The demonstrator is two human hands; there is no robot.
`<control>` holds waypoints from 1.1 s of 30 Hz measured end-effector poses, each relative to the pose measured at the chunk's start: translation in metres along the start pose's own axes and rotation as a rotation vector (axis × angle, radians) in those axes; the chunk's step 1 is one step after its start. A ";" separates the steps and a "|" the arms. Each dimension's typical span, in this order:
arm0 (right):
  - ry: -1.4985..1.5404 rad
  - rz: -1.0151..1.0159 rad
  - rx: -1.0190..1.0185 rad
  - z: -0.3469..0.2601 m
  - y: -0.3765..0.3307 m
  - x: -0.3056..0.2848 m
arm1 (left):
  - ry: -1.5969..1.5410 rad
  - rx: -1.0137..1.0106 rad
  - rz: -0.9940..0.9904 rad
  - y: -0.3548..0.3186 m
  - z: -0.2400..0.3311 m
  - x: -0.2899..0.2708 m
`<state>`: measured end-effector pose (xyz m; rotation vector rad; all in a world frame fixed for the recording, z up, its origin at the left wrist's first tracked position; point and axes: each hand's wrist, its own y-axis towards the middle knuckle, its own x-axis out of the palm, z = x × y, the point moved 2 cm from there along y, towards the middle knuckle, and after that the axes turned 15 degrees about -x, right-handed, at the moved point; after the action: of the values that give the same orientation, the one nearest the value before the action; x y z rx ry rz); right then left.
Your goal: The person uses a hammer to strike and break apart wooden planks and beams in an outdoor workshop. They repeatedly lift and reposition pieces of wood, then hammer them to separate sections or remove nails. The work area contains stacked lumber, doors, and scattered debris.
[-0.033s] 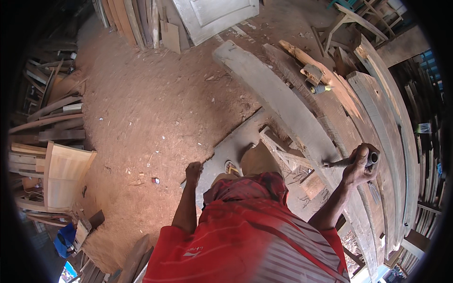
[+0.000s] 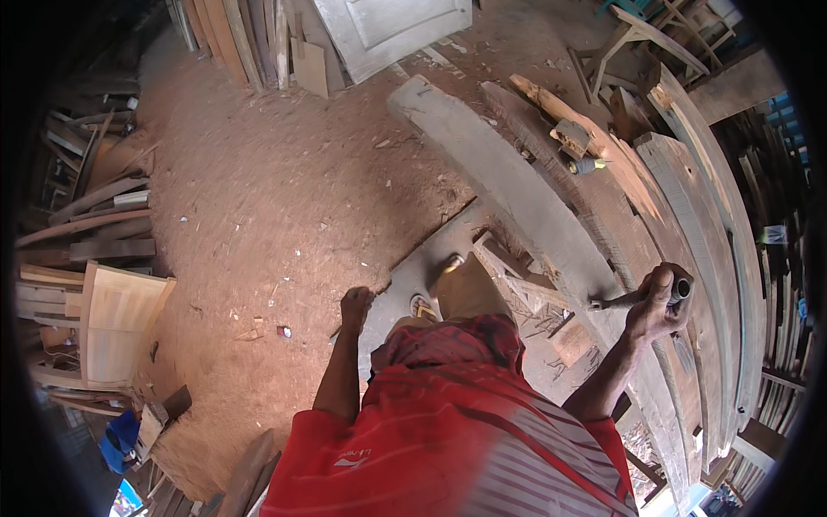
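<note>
My right hand (image 2: 656,303) is closed around a metal tool (image 2: 622,301) with a thin dark shaft and a thick, round, hollow-ended handle. The shaft points left over a long grey plank (image 2: 534,207). Whether its tip touches the wood I cannot tell. My left hand (image 2: 356,308) hangs curled at my left side, above the floor beside a flat grey slab (image 2: 438,243). Its fingers are closed, and what they hold, if anything, is hidden. On the planks farther off lies a yellow-and-dark-handled tool (image 2: 586,165), next to a small wood block (image 2: 570,136).
Several thick planks (image 2: 680,194) lie to my right. A wooden support (image 2: 521,280) stands under the grey plank. Stacked timber (image 2: 108,220) and a pale wood panel (image 2: 127,319) line the left. A white door (image 2: 396,34) leans at the back. Scraps litter the dirt floor (image 2: 258,189).
My left hand has shifted slightly up and to the right. One foot shows more plainly ahead of my leg. The right hand and its tool hold nearly the same place.
</note>
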<state>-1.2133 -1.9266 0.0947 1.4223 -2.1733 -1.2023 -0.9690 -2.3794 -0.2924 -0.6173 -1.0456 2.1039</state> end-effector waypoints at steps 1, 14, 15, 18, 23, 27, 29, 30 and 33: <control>-0.021 -0.002 0.020 0.003 0.002 0.005 | 0.058 0.024 -0.047 0.008 0.029 0.017; -0.338 0.032 0.192 0.037 0.011 0.056 | 0.132 0.281 -0.096 0.069 0.301 0.112; -0.404 0.000 0.204 0.036 0.013 0.059 | 0.134 0.340 -0.080 0.073 0.323 0.120; -0.441 -0.044 0.235 0.028 0.017 0.065 | 0.152 0.571 -0.041 0.084 0.398 0.149; -0.319 0.270 0.248 -0.011 0.024 0.082 | 0.406 0.656 -0.200 0.093 0.489 0.223; 0.095 0.521 0.083 -0.047 0.025 0.115 | 0.792 0.610 -0.494 0.102 0.514 0.258; 0.085 0.599 0.090 -0.057 0.022 0.151 | 0.828 0.501 -0.661 0.114 0.513 0.267; 0.078 0.635 0.093 -0.058 0.021 0.171 | 0.844 0.440 -0.743 0.119 0.510 0.271; -0.068 0.586 0.059 -0.051 0.030 0.229 | 0.871 0.358 -0.910 0.133 0.515 0.279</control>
<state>-1.3094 -2.1427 0.1032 0.6760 -2.4362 -0.9774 -1.5420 -2.4766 -0.1423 -0.6145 -0.3073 0.9930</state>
